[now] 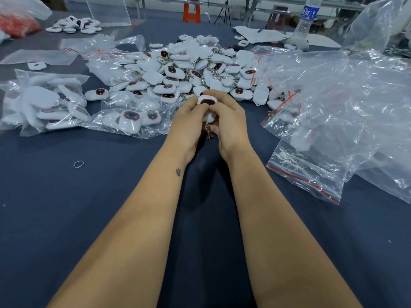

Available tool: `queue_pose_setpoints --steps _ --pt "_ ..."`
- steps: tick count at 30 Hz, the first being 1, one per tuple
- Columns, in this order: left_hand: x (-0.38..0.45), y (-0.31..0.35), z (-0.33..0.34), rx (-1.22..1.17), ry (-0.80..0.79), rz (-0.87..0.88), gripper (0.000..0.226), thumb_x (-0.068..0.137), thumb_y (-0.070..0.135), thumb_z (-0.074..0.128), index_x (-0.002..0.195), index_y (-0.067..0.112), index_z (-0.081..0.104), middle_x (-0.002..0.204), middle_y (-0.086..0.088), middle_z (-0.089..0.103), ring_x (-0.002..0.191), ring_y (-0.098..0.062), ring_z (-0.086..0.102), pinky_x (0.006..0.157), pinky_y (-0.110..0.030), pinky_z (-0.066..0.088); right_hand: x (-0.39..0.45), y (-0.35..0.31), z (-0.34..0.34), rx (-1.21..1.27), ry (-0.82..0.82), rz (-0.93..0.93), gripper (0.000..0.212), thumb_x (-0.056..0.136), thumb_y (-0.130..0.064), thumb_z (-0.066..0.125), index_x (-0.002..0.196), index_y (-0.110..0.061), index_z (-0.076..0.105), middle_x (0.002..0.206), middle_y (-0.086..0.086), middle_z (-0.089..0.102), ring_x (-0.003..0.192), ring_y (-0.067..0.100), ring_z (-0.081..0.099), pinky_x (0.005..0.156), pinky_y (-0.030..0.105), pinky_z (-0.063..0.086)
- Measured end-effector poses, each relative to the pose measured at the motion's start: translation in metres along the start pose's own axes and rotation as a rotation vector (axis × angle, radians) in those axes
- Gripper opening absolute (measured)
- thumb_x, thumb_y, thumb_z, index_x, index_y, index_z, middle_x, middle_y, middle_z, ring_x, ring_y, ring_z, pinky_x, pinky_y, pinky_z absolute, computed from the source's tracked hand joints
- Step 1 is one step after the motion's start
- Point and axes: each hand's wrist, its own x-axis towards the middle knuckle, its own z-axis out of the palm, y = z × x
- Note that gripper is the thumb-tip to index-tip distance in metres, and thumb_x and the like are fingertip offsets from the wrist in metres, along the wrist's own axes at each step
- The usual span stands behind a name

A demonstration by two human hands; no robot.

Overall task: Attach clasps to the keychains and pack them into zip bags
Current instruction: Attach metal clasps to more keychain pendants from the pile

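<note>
- Both hands meet at the centre of the frame: the left hand (189, 121) and the right hand (224, 121) each curl their fingers round one small white rounded plastic keychain with a dark, red-rimmed face (206, 105), held just above the dark blue cloth table (111, 196).
- A small silver metal clasp on a ring (210, 134) hangs below the keychain between the palms, so the clasp-fitting step looks to be in hand, near its end or just done; whether the ring is fully threaded is hidden by the fingers.
- The next move probably calls for checking that the ring has closed, then freeing one hand to reach a clear zip bag with a red seal strip (307, 174) at centre right.
- A large heap of like white keychains (191, 70) lies just beyond the hands; filled clear bags (44, 103) sit at left.
- A loose silver split ring (78, 164) lies on the cloth, lower left of the hands.
- A clear plastic water bottle (308, 16) at upper right bears a blue label with white characters, too blurred to read. No other writing is legible.
</note>
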Motion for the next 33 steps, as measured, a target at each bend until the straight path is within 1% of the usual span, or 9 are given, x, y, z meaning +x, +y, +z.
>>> queue_pose_setpoints --steps 9,12,16,19,21,24,26,30,33 --pt "0.002 -0.004 0.002 0.067 0.011 0.018 0.023 0.096 0.013 0.049 0.091 0.023 0.069 0.088 -0.009 0.067 0.083 -0.019 0.061 0.074 -0.035 0.048 0.002 0.0 0.001 0.003 0.044 0.034 0.029 0.088 0.005 0.049 0.1 -0.013 0.069 0.086 0.004 0.07 0.066 0.01 0.063 0.058 0.022 0.051" --pt "0.001 -0.001 0.006 0.215 0.038 0.058 0.025 0.094 0.014 0.05 0.093 0.03 0.07 0.091 0.002 0.07 0.087 -0.017 0.064 0.086 -0.042 0.053 0.002 -0.002 0.0 0.113 0.146 0.044 0.025 0.089 0.004 0.049 0.095 -0.01 0.069 0.082 0.008 0.068 0.068 0.017 0.062 0.056 0.024 0.051" --pt "-0.01 0.003 0.008 0.567 0.014 0.346 0.037 0.091 0.018 0.046 0.123 0.026 0.063 0.106 0.017 0.066 0.104 -0.006 0.062 0.091 -0.021 0.047 0.006 -0.006 -0.006 0.422 0.246 0.051 0.016 0.09 0.003 0.049 0.096 0.0 0.064 0.086 0.017 0.063 0.064 0.022 0.059 0.058 0.028 0.046" --pt "-0.017 0.013 0.003 0.763 0.171 0.588 0.036 0.087 0.02 0.042 0.11 0.025 0.069 0.099 0.02 0.063 0.106 -0.009 0.058 0.084 -0.016 0.042 0.006 -0.007 -0.008 0.505 0.222 0.101 0.01 0.095 0.003 0.051 0.097 0.005 0.06 0.091 0.02 0.062 0.06 0.019 0.061 0.064 0.025 0.054" --pt "-0.015 0.02 -0.005 0.841 0.3 0.655 0.033 0.086 0.016 0.044 0.104 0.021 0.071 0.101 0.013 0.066 0.106 -0.017 0.057 0.085 -0.024 0.045 0.007 -0.007 -0.008 0.52 0.208 0.105 0.011 0.097 0.006 0.049 0.094 0.005 0.06 0.094 0.02 0.064 0.068 0.021 0.066 0.07 0.024 0.058" --pt "-0.007 0.023 -0.022 1.087 0.422 0.503 0.032 0.087 0.017 0.051 0.116 0.019 0.064 0.119 -0.004 0.06 0.118 -0.027 0.046 0.086 -0.028 0.037 0.007 -0.004 -0.007 0.416 0.164 0.07 0.011 0.096 0.007 0.052 0.094 0.001 0.061 0.093 0.014 0.066 0.085 0.024 0.067 0.078 0.025 0.058" --pt "-0.003 0.021 -0.033 1.216 0.414 0.312 0.037 0.087 0.021 0.056 0.123 0.019 0.058 0.124 -0.007 0.056 0.119 -0.029 0.046 0.08 -0.029 0.033 0.007 -0.002 -0.006 0.258 0.143 0.022 0.01 0.094 0.004 0.057 0.097 -0.004 0.063 0.09 0.006 0.068 0.083 0.015 0.066 0.081 0.023 0.056" --pt "-0.003 0.021 -0.038 1.153 0.364 0.214 0.035 0.08 0.011 0.054 0.113 0.018 0.064 0.108 -0.002 0.066 0.102 -0.025 0.059 0.071 -0.03 0.039 0.006 -0.001 -0.005 0.116 0.113 -0.045 0.012 0.093 -0.006 0.064 0.097 -0.018 0.062 0.08 -0.007 0.061 0.068 0.003 0.056 0.065 0.014 0.046" --pt "-0.006 0.022 -0.03 1.005 0.355 0.224 0.032 0.08 0.012 0.055 0.108 0.018 0.068 0.095 0.002 0.068 0.093 -0.022 0.063 0.075 -0.029 0.047 0.006 -0.003 -0.005 0.283 0.051 0.002 0.007 0.098 -0.01 0.057 0.092 -0.015 0.055 0.076 -0.002 0.062 0.058 0.007 0.057 0.058 0.019 0.041"
